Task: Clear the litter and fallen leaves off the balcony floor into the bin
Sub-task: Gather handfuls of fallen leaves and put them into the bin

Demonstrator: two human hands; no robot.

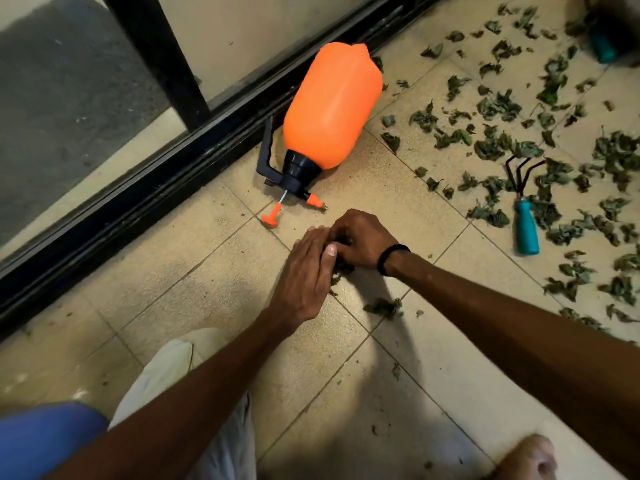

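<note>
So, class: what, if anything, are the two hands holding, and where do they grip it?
A small clump of leaves, pressed between the left hand and the curled fingers of the right hand, gripped around its sides.

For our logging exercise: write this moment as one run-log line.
left hand: cupping leaves | right hand: gripping leaves | sprayer: lying on floor | bin: unseen

No readable text, labels, brands, numbers or signs anywhere
</note>
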